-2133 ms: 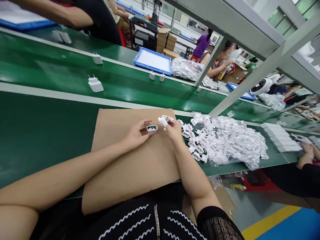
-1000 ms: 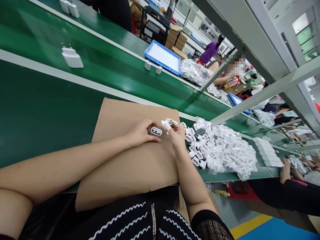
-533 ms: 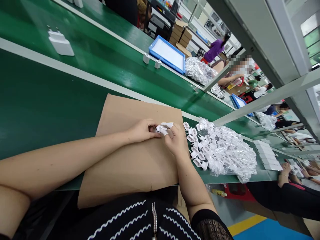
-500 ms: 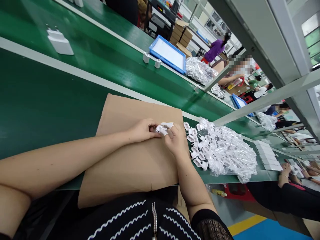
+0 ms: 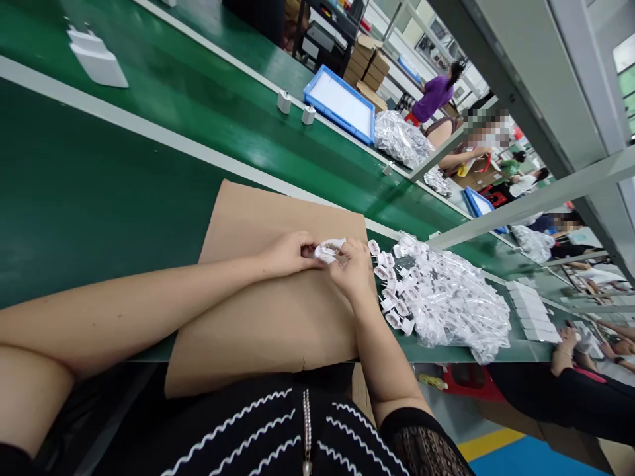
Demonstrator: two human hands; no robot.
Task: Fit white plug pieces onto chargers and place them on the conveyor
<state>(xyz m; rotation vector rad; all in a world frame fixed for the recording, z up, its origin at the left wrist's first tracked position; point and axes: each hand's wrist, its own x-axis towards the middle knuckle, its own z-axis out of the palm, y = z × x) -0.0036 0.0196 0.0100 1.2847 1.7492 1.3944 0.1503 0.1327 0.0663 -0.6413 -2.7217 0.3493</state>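
White plastic charger shell (image 5: 325, 251) is held between both hands, over the brown cardboard sheet (image 5: 262, 317) lying on the green conveyor counter (image 5: 84, 198). Left hand (image 5: 286, 256) closes on it from 9 o'clock; right hand (image 5: 353, 268) pinches it from 3 o'clock. Just beside the right hand, at 3 o'clock, lies a heap of white charger parts (image 5: 391, 291) on and in clear plastic wrap (image 5: 476, 317). Another white charger (image 5: 96, 65) sits on the counter's farther belt at 10 o'clock.

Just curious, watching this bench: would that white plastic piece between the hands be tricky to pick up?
The white plastic piece is probably light and stiff: the left hand and right hand hold it with just fingertips. Its smooth, glossy look suggests it could slip.
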